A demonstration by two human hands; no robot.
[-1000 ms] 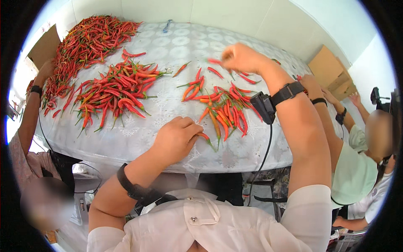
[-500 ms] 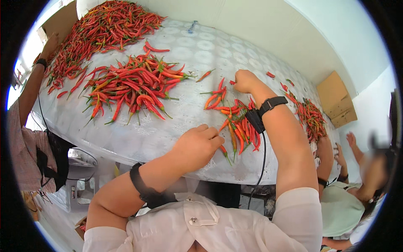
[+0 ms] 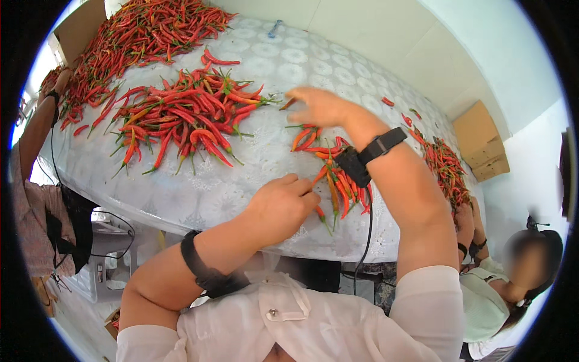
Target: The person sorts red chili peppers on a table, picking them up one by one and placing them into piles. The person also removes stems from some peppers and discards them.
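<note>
My right hand (image 3: 321,108) reaches over the table with fingers apart, slightly smeared by motion. A single dark red chili pepper (image 3: 287,104) lies between its fingertips and thumb, not visibly gripped. Beneath my right wrist spreads a small pile of red and orange chili peppers (image 3: 341,192), partly hidden by the hand and a black wrist strap. My left hand (image 3: 282,205) is closed at the near left side of that pile; its curled fingers hide whatever they may hold. A loose chili pepper (image 3: 324,219) lies just right of its fingertips. Left of both hands sits a larger chili pile (image 3: 187,117).
A big chili heap (image 3: 145,36) covers the far left, where another person's arm (image 3: 42,130) reaches in. At right, more chilies (image 3: 446,166) lie near a cardboard box (image 3: 480,142) and another person's hands. A patterned plastic cover (image 3: 199,199) drapes the table.
My right hand has moved left from the small red chili it pinched to the single chili, its fingers now apart. My left hand stays about where it was.
</note>
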